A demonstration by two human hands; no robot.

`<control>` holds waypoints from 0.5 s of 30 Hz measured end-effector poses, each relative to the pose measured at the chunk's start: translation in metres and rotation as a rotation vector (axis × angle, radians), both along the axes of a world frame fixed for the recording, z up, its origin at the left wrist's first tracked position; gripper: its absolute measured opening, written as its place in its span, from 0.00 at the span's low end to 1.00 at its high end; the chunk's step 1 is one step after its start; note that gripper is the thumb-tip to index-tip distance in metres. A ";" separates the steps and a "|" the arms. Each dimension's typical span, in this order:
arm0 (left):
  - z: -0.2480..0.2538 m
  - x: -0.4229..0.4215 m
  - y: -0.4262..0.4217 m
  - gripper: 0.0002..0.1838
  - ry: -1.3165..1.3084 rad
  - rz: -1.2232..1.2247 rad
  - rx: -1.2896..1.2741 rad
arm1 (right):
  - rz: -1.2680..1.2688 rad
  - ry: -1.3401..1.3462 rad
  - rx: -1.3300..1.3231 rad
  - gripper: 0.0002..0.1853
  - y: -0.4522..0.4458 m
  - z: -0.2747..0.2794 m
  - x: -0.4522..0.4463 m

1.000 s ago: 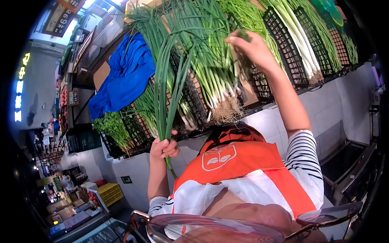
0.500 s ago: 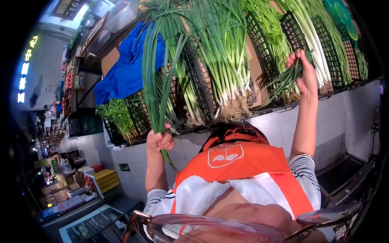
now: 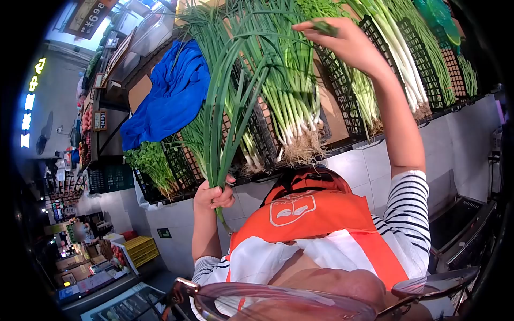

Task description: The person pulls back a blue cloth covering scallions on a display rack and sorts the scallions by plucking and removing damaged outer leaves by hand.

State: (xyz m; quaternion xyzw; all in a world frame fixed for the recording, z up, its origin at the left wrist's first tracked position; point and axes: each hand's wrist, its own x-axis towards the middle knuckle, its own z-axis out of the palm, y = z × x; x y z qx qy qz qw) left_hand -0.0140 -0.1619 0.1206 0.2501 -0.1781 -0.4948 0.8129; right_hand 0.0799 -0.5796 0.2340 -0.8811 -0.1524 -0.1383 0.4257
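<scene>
My left hand [image 3: 216, 196] is wrapped round the lower end of a bunch of long green leaves [image 3: 220, 144], which fan upward over the crates. Raised over the top of the spring onions [image 3: 300, 101], my right hand [image 3: 340, 40] has its fingers closed round a small dark green bit of leaves [image 3: 324, 28]. The spring onions lie in a row with their roots [image 3: 303, 150] toward me. A blue cloth [image 3: 174, 93] rests on the crates left of the held bunch.
Black crates [image 3: 342, 96] divide the greens. Leafy herbs [image 3: 152, 163] are at the left, thick white-stemmed leeks [image 3: 404, 69] at the right. A yellow crate [image 3: 141, 251] stands at lower left, and a black bin [image 3: 460, 230] at lower right.
My right hand has swung from the right, near the crates' front edge, back up over the spring onions. The long leaves it held there are now mostly out of sight. My left hand keeps its bunch.
</scene>
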 end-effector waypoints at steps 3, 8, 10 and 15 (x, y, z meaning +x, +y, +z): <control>0.000 -0.002 -0.001 0.21 0.011 -0.020 0.030 | 0.054 -0.041 0.028 0.14 0.015 -0.002 0.023; 0.000 -0.006 -0.002 0.21 0.000 -0.026 0.039 | 0.195 0.018 0.090 0.15 0.023 0.003 0.033; 0.000 -0.007 -0.004 0.21 -0.002 -0.024 0.029 | 0.221 0.005 0.090 0.14 0.022 0.002 0.033; -0.001 -0.008 -0.005 0.21 -0.003 -0.039 0.029 | 0.065 0.006 0.101 0.11 0.025 0.001 0.029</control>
